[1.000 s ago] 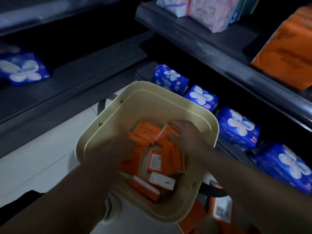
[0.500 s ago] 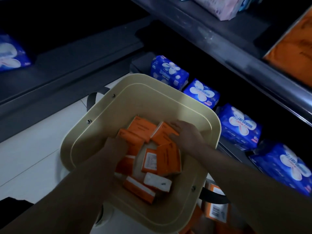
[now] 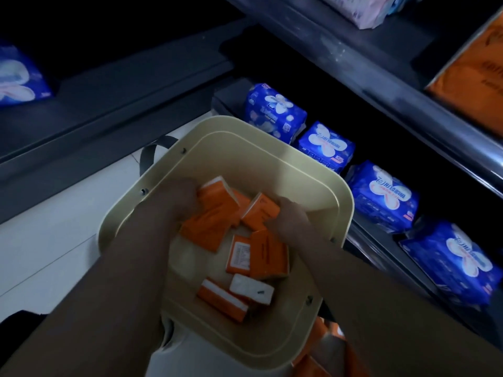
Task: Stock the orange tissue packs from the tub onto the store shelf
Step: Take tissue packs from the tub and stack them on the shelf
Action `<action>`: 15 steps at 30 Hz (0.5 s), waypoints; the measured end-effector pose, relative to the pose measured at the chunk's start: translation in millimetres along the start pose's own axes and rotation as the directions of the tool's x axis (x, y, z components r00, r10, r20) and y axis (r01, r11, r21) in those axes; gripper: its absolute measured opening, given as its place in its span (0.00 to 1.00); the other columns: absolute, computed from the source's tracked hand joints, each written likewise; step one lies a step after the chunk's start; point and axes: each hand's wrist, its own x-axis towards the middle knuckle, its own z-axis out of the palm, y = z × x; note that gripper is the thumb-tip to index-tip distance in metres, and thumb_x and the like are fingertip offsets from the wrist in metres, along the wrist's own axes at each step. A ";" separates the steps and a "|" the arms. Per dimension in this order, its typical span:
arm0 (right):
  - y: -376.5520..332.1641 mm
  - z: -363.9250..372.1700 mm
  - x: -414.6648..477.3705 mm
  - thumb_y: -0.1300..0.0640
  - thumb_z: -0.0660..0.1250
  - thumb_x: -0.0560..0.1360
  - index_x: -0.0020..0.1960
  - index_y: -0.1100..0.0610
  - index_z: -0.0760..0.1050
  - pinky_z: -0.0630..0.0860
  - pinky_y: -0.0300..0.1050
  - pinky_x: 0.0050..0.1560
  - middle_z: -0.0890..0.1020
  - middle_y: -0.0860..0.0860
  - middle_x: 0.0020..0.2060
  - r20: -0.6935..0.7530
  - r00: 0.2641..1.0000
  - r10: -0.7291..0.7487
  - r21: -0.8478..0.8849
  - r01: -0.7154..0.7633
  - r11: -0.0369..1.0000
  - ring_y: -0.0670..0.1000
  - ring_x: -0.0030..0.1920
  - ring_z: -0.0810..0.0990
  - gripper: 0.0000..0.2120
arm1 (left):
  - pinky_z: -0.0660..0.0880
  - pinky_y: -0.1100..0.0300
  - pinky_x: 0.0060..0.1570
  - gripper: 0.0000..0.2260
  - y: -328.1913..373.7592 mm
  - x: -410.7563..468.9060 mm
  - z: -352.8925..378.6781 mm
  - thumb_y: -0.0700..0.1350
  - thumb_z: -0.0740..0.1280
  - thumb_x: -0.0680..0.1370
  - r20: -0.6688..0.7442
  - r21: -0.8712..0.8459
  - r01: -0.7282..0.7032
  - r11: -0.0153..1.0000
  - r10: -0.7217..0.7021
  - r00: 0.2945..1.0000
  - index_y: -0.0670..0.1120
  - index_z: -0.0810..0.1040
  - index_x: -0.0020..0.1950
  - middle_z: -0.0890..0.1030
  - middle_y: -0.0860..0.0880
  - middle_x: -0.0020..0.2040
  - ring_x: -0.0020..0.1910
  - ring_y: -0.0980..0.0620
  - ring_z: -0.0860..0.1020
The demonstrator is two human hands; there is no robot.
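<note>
dim store aisle, dark shelves with blue packs. inside the cream tub lie the orange tissue packs. the left hand curls round a few, the right hand closes on one. better to square them together before lifting, so none slips.

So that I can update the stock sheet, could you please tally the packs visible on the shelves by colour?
Blue packs: 5
Pink pack: 1
Large orange pack: 1
Total: 7
A bluish sliver at the top edge is too cropped to count.
</note>
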 end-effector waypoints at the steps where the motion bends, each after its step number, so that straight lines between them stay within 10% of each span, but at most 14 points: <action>1: 1.2 6.7 0.4 0.44 0.69 0.65 0.69 0.54 0.67 0.73 0.50 0.60 0.76 0.59 0.61 0.011 0.999 0.033 0.030 -0.033 0.999 0.60 0.61 0.75 0.35 | 0.72 0.54 0.48 0.09 4.9 -5.6 -4.4 0.45 0.68 0.73 -0.035 -0.068 0.014 0.998 -0.017 0.999 0.45 0.74 0.50 0.77 0.44 0.48 0.48 0.45 0.76; 10: 33.1 81.5 22.8 0.43 0.66 0.68 0.75 0.63 0.45 0.70 0.53 0.63 0.67 0.61 0.69 0.005 0.943 0.331 0.114 -0.330 0.937 0.60 0.66 0.71 0.47 | 0.65 0.59 0.43 0.13 -3.1 -12.9 -12.3 0.46 0.71 0.72 -0.179 -0.165 0.029 0.986 -0.058 0.982 0.45 0.75 0.55 0.76 0.47 0.45 0.44 0.49 0.72; 15: 24.2 73.3 16.7 0.47 0.62 0.76 0.61 0.65 0.73 0.76 0.46 0.55 0.80 0.58 0.55 0.048 0.989 0.137 -0.122 -0.130 0.984 0.56 0.55 0.79 0.23 | 0.67 0.59 0.45 0.17 -3.2 -13.4 -12.7 0.47 0.72 0.72 -0.178 -0.230 0.025 0.973 -0.067 0.982 0.45 0.76 0.60 0.78 0.45 0.51 0.45 0.50 0.73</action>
